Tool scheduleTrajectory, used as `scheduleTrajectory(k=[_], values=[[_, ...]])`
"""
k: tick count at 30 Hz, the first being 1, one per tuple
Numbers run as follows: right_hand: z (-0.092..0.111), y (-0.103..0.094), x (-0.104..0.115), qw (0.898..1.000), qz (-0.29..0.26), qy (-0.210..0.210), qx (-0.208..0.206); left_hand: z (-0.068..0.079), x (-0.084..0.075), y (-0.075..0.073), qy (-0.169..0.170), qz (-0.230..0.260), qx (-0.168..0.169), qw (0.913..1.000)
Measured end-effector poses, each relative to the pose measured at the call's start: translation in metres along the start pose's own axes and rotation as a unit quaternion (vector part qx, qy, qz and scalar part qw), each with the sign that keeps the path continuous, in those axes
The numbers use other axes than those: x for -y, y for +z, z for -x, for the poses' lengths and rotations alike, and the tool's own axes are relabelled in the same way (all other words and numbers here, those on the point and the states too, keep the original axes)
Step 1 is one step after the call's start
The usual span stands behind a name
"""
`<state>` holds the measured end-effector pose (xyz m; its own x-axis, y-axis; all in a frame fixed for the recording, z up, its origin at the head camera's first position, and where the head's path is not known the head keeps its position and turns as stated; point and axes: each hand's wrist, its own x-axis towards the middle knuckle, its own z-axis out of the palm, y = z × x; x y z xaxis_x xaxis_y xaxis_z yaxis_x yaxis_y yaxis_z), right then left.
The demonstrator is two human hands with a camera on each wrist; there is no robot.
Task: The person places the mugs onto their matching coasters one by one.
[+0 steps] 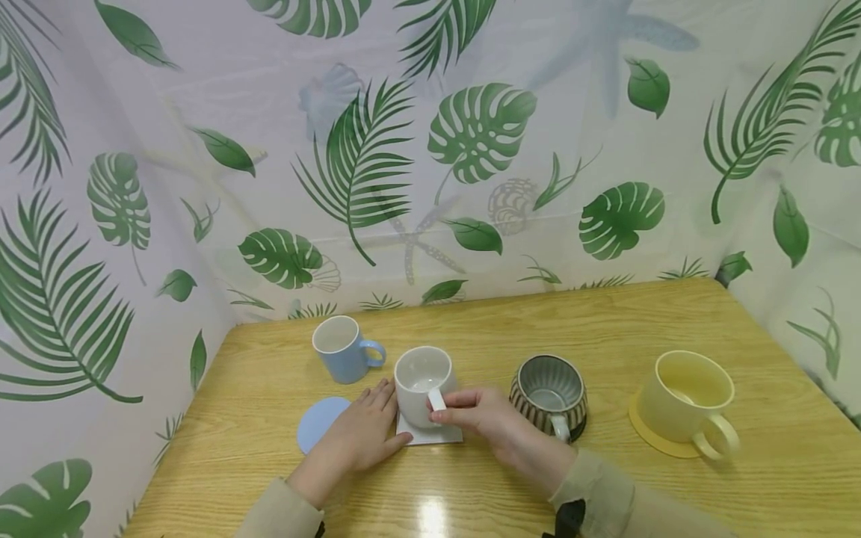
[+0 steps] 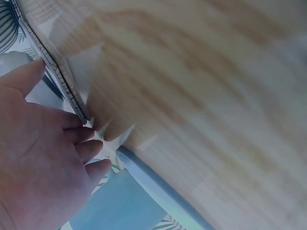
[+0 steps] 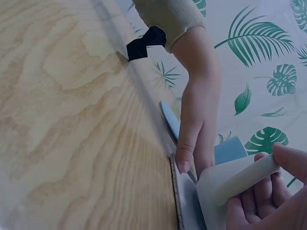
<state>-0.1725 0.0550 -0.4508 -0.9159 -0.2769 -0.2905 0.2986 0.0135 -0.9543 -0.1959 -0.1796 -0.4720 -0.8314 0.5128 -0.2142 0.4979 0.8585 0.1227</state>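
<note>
A white mug [image 1: 422, 381] stands on a square white coaster [image 1: 430, 435] in the head view. My right hand [image 1: 487, 418] pinches the mug's handle between thumb and fingers, which the right wrist view shows close up on the handle [image 3: 247, 179]. Flat and with straight fingers, my left hand [image 1: 363, 433] lies at the coaster's left edge, its thumb reaching the near corner. In the left wrist view the left fingertips [image 2: 98, 167] meet the edge of the coaster [image 2: 53, 72]. A round blue coaster [image 1: 321, 422] lies partly under the left hand in the head view.
Behind the left hand stands a blue mug [image 1: 341, 351]. To the right are a ribbed grey-brown mug [image 1: 550, 392] on a dark coaster and a yellow mug [image 1: 682, 400] on a round yellow coaster [image 1: 655, 441]. Leaf-printed cloth [image 1: 403, 149] rises behind the wooden table [image 1: 511, 493].
</note>
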Motion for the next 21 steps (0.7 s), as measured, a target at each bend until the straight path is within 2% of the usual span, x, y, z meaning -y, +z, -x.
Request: scheduleTrajectory(k=[7, 14, 21], values=[[0.002, 0.004, -0.008, 1.000, -0.012, -0.011, 0.016, 0.000, -0.001, -0.003, 0.000, 0.001, 0.001, 1.0000], [0.005, 0.006, -0.012, 0.999, 0.011, -0.025, 0.027, 0.001, -0.003, -0.005, -0.002, 0.009, -0.001, 1.0000], [0.002, 0.004, -0.013, 0.998, 0.045, -0.023, 0.037, 0.002, -0.003, -0.005, 0.004, 0.011, -0.010, 0.9999]])
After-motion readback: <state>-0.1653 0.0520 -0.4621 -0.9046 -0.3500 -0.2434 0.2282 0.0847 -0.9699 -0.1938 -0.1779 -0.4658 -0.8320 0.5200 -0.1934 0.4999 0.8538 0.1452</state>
